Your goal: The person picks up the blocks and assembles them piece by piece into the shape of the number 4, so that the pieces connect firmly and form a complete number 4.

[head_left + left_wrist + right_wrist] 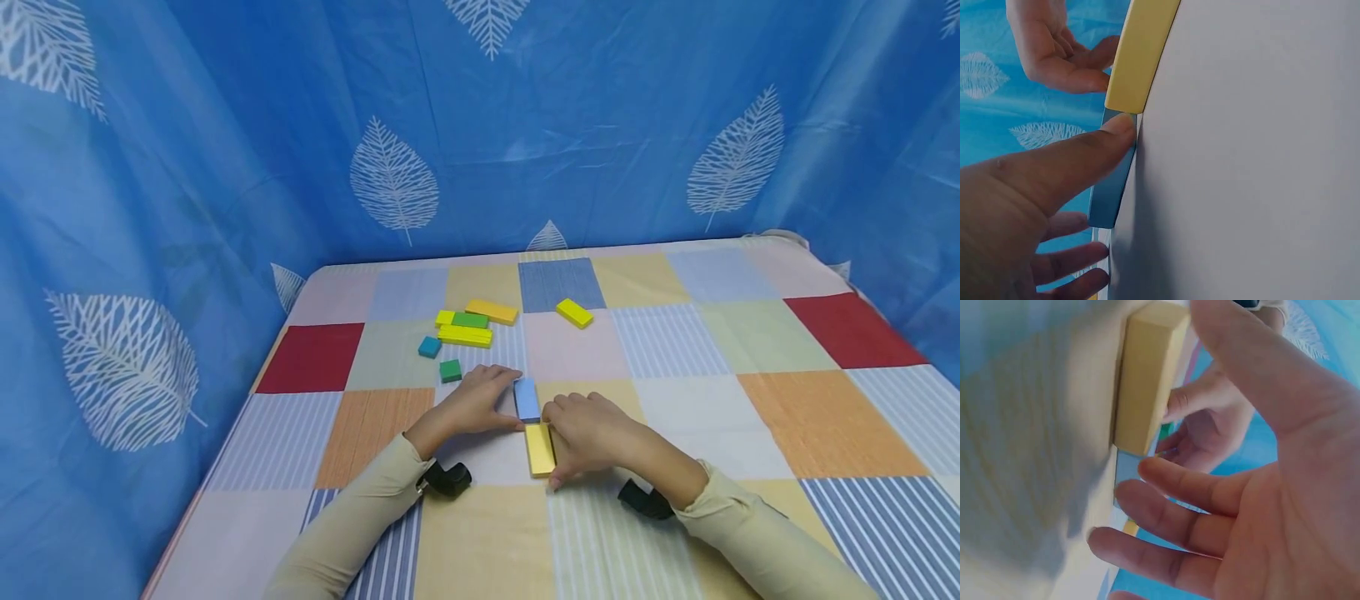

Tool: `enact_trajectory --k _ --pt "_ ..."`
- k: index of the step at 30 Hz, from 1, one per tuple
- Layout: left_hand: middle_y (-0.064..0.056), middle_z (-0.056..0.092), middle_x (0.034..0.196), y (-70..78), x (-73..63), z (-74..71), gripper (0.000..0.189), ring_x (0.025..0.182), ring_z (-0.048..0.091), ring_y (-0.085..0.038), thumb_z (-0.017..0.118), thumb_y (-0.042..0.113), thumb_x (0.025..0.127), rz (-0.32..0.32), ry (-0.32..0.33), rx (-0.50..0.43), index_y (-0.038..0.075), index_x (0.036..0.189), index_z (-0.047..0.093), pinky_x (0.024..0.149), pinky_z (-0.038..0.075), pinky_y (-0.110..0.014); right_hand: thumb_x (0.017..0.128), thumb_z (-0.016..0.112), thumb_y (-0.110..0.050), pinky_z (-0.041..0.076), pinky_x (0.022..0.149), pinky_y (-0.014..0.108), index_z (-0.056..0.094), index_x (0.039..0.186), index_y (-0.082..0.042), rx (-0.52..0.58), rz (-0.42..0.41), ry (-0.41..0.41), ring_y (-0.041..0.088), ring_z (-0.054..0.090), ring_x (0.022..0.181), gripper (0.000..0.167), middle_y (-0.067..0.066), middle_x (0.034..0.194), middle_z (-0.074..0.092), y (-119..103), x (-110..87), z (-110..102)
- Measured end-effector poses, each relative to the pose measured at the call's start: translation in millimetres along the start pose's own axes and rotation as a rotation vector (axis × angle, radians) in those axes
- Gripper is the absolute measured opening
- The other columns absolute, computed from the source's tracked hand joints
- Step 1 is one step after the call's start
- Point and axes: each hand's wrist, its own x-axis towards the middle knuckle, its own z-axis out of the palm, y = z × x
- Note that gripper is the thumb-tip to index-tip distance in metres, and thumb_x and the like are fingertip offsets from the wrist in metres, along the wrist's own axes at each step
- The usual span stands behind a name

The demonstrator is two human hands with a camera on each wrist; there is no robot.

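Between both hands [477,402], plain-faced blocks [527,400]

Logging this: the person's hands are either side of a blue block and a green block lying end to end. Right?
One colour is wrong: the head view shows a yellow block, not green, end to end with the blue block, between the left hand and right hand.

No text, label, brand, number or sign is showing legibly anywhere in the head view or either wrist view.
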Motion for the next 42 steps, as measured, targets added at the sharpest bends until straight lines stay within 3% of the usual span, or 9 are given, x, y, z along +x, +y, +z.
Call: enact_trajectory --k 4,10,20,26,33,42 --pt "-0.007 0.046 0.134 -2.9 -0.4 1.1 0.075 0.119 0.042 -0.025 0.070 0.049 0.073 -0.010 0.019 0.006 0.012 0.134 0.046 0.100 0.036 -0.039 0.057 0.077 -0.058 0.041 0.069 0.034 0.055 0.104 -0.008 0.011 -0.017 -0.010 0.016 0.051 0.082 0.072 0.000 0.091 0.056 1.9 0.0 0.2" --pt "-0.008 0.045 0.135 -5.2 -0.3 0.4 0.073 0.119 0.041 -0.025 0.072 0.048 0.072 -0.009 0.016 -0.058 0.013 0.132 0.048 0.100 0.036 -0.039 0.060 0.077 -0.056 0.039 0.072 0.033 0.054 0.101 -0.011 0.012 -0.007 -0.004 0.013 0.048 0.081 0.065 -0.003 0.089 0.054 -0.8 1.9 2.6" --pt "-0.010 0.044 0.135 -6.4 -0.1 0.9 0.065 0.121 0.039 -0.027 0.068 0.046 0.076 0.025 0.004 -0.095 0.014 0.130 0.051 0.102 0.032 -0.042 0.057 0.075 -0.060 0.040 0.072 0.035 0.053 0.100 -0.011 0.005 0.001 0.008 0.013 0.048 0.079 0.069 -0.003 0.087 0.053 -3.8 0.7 5.8" --pt "-0.010 0.043 0.136 -5.4 0.1 0.3 0.062 0.122 0.038 -0.028 0.067 0.045 0.079 0.037 0.007 -0.104 0.014 0.130 0.050 0.103 0.031 -0.044 0.058 0.072 -0.065 0.043 0.075 0.039 0.052 0.112 -0.009 0.008 -0.018 0.036 0.017 0.053 0.086 0.080 0.001 0.096 0.056 -2.0 0.1 4.3" --pt "-0.010 0.042 0.136 -4.5 0.8 0.3 0.061 0.123 0.037 -0.029 0.064 0.048 0.080 0.013 0.008 -0.089 0.014 0.129 0.050 0.103 0.030 -0.046 0.063 0.071 -0.060 0.042 0.075 0.039 0.055 0.104 -0.015 0.006 -0.072 0.041 0.014 0.051 0.081 0.063 -0.003 0.090 0.052 -3.8 0.5 2.2" --pt "-0.011 0.042 0.135 -3.4 0.7 2.7 0.062 0.122 0.037 -0.028 0.063 0.048 0.081 -0.008 0.012 -0.090 0.011 0.129 0.050 0.102 0.030 -0.045 0.064 0.072 -0.058 0.041 0.077 0.039 0.056 0.107 -0.017 0.012 -0.052 0.001 0.013 0.049 0.080 0.062 -0.003 0.090 0.051 -7.2 2.3 1.2"
